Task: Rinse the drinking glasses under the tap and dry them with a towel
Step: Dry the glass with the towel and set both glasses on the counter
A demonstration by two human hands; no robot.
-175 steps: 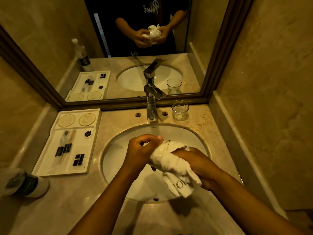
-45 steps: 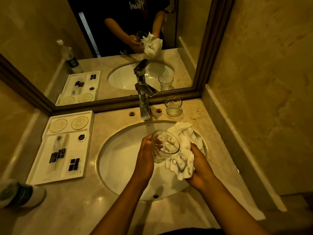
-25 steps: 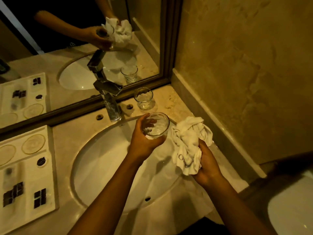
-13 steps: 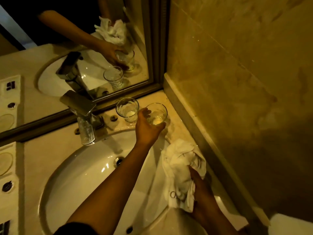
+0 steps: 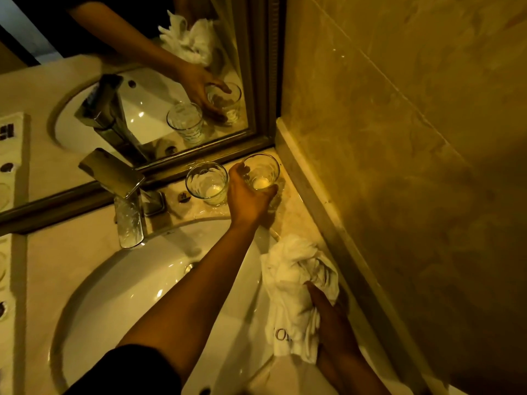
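Note:
Two clear drinking glasses stand upright side by side on the marble counter in the back right corner, against the mirror. My left hand is wrapped around the right glass, which rests on the counter next to the wall. The other glass stands free just left of it, apart from my fingers. My right hand grips a crumpled white towel at the sink's right rim. The chrome tap stands to the left of the glasses, with no water seen running.
The white oval sink fills the middle. A marble wall closes the right side, with a raised ledge along the counter. The framed mirror runs along the back. A white amenity tray lies at the far left edge.
My left hand carried the glass from over the sink back to the counter corner and set it beside the other glass. My right hand lowered the towel to the sink's right rim.

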